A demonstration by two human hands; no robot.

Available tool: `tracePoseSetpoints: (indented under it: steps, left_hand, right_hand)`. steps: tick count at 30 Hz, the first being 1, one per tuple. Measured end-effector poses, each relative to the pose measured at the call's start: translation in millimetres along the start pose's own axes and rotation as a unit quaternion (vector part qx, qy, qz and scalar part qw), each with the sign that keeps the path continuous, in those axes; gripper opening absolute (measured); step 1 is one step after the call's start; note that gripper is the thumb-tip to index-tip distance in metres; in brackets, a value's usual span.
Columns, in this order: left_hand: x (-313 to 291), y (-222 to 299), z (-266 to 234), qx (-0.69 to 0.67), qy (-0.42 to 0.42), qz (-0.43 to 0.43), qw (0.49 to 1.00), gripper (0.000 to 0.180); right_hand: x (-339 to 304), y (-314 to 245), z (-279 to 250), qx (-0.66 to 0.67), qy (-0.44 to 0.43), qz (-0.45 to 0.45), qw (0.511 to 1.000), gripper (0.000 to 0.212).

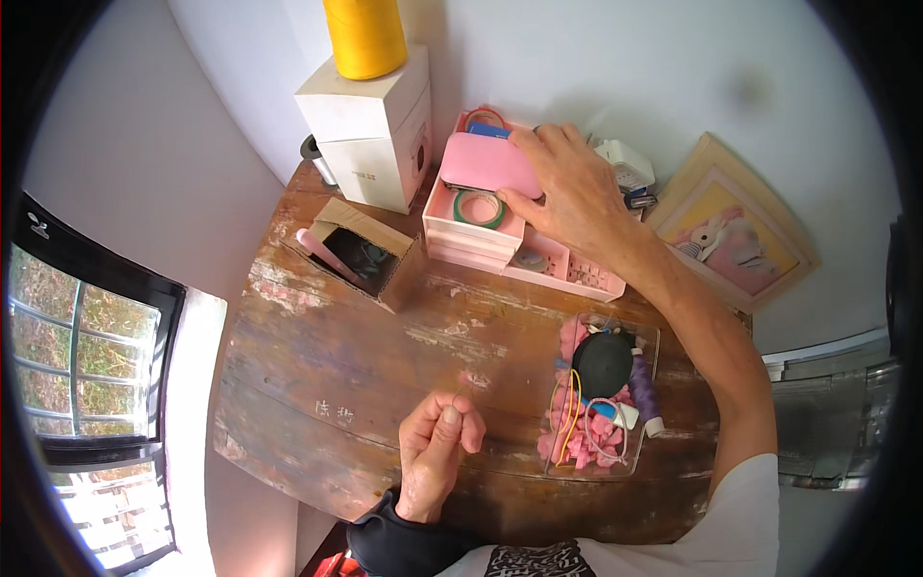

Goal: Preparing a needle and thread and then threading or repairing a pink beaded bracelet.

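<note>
My right hand (577, 183) reaches over the far side of the table and grips the right end of a flat pink case (490, 162) with rounded corners. The case is over the top of a pink desk organizer (471, 248); I cannot tell whether it rests there. Just in front of it, a roll of green tape (478, 209) lies in the organizer. Low over the near middle of the table, my left hand (437, 447) is closed, thumb pressed against the curled fingers. Anything pinched there is too small to make out.
A cardboard box (399, 279) stands left of the organizer. Behind it, a white box (370, 144) carries a yellow thread cone (365, 38). At right are a clear tray (630, 469) of pink pieces, a purple thread spool (642, 385) and a framed picture (735, 236).
</note>
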State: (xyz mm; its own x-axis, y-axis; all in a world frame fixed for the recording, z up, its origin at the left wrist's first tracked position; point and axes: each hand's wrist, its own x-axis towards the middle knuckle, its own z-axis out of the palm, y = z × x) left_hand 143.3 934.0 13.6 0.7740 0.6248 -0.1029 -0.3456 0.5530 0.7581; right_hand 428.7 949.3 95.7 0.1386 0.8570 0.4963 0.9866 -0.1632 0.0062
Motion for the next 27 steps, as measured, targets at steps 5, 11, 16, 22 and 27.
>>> tracePoseSetpoints:
  steps: [5,11,16,22,27]
  left_hand:
    - [2.6,-2.2,-3.7,-0.001,0.000,-0.007,1.000,0.016]
    - [2.3,-3.1,-5.0,0.004,-0.003,-0.009,1.000,0.016]
    - [3.2,-5.4,-3.9,-0.002,0.002,-0.002,1.000,0.016]
    - [2.7,-6.2,-2.1,-0.003,0.008,-0.008,1.000,0.016]
    - [0.2,-4.5,-4.4,0.004,0.008,-0.004,1.000,0.017]
  right_hand:
    - [-9.6,-15.7,-7.6,-0.042,0.044,-0.028,0.998,0.043]
    - [-69.3,-78.3,-16.5,0.130,-0.183,-0.031,0.974,0.035]
    - [-70.9,-73.6,7.6,0.072,-0.266,0.033,0.961,0.034]
    - [-67.1,-71.5,28.8,-0.022,-0.087,-0.094,0.991,0.037]
    - [-42.9,-62.6,36.0,-0.148,0.095,-0.139,0.975,0.019]
